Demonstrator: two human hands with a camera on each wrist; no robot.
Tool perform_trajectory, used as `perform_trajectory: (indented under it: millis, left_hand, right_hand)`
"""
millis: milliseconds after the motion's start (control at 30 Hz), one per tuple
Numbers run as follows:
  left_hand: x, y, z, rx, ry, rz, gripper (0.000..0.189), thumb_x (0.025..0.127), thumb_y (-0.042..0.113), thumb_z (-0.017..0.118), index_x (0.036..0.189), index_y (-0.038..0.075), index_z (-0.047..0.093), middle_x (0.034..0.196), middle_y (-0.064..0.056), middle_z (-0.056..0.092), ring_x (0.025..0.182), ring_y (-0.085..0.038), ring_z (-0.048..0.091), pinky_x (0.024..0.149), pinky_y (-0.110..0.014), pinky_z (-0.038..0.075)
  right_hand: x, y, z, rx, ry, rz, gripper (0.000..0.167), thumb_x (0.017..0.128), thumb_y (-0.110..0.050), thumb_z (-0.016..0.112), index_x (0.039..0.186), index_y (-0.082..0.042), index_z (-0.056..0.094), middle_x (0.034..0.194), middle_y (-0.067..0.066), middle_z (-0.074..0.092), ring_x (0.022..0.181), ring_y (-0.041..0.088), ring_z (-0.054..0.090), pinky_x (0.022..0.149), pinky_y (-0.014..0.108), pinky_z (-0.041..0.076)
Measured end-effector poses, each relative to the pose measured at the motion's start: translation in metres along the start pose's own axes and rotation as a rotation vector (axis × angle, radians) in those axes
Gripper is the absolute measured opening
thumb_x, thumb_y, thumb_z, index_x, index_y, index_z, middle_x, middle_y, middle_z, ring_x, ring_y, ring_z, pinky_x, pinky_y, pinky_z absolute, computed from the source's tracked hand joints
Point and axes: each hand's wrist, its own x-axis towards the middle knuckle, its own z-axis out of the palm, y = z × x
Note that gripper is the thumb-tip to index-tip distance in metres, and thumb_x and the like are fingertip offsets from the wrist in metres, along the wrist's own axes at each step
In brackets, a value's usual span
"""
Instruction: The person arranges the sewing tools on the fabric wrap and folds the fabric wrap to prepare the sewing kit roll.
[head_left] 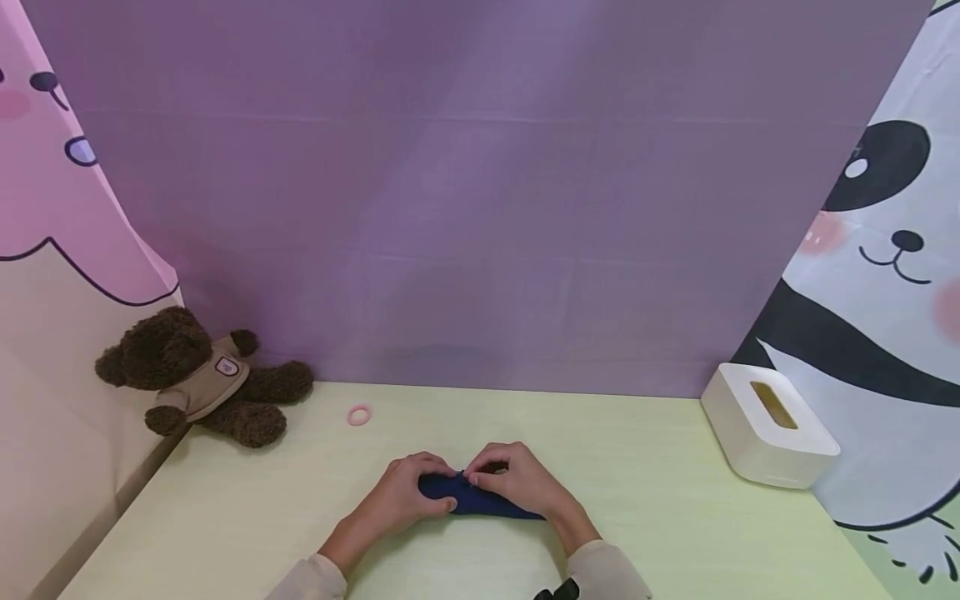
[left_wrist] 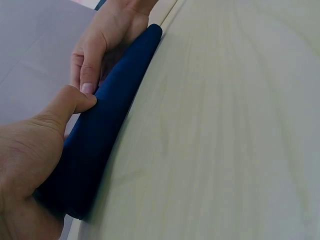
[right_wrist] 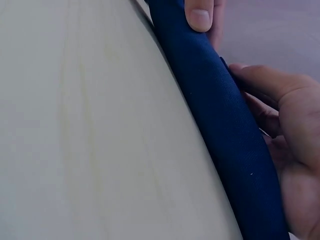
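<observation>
A dark blue cloth (head_left: 489, 502), folded or rolled into a long narrow strip, lies crosswise on the table. My left hand (head_left: 405, 493) grips its left end, thumb on the near side and fingers over the far side. At the far edge, close to the left fingertips, my right hand (head_left: 521, 482) pinches the cloth between thumb and fingers. In the left wrist view the cloth (left_wrist: 111, 112) tapers toward its right end, with the left thumb near the right one. The right wrist view shows the cloth (right_wrist: 212, 107) smooth along its near face; the right hand (right_wrist: 300, 120) is behind it.
A brown teddy bear (head_left: 213, 379) in a tan shirt leans at the back left. Near it lies a small pink ring (head_left: 359, 415). A white tissue box (head_left: 772, 429) stands at the right, and a purple curtain (head_left: 465, 208) hangs behind the pale table (head_left: 630, 442).
</observation>
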Motion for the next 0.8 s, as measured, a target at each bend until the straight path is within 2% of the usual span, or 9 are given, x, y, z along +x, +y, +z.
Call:
perform_trajectory:
  millis: [400, 567, 800]
  left_hand:
    - [-0.0017, 0.0014, -0.0008, -0.021, -0.012, -0.017, 0.039, 0.081, 0.033, 0.086, 0.113, 0.013, 0.077, 0.119, -0.003, 0.072, 0.117, -0.029, 0.064, 0.105, -0.055, 0.046]
    - [-0.0007, -0.0002, -0.0019, -0.01, -0.009, -0.002, 0.039, 0.08, 0.033, 0.087, 0.113, 0.013, 0.077, 0.118, -0.003, 0.072, 0.117, -0.028, 0.065, 0.104, -0.052, 0.047]
    - [0.002, -0.0028, 0.0028, -0.009, -0.019, 0.01, 0.039, 0.08, 0.033, 0.087, 0.113, 0.015, 0.077, 0.119, -0.001, 0.072, 0.116, -0.027, 0.065, 0.103, -0.048, 0.048]
  right_hand:
    - [0.0054, -0.0026, -0.0025, 0.056, -0.08, 0.055, 0.013, 0.095, -0.014, 0.074, 0.105, -0.006, 0.08, 0.106, 0.015, 0.074, 0.092, 0.008, 0.066, 0.083, 0.021, 0.053]
    - [0.0071, -0.0044, -0.0016, 0.031, -0.088, 0.075, 0.01, 0.094, -0.013, 0.075, 0.103, -0.012, 0.08, 0.105, 0.01, 0.074, 0.092, 0.008, 0.066, 0.083, 0.021, 0.053]
    - [0.0042, -0.0004, -0.0015, 0.003, -0.089, 0.053, 0.01, 0.095, -0.011, 0.073, 0.102, -0.01, 0.08, 0.105, 0.01, 0.074, 0.095, 0.007, 0.066, 0.087, 0.02, 0.052]
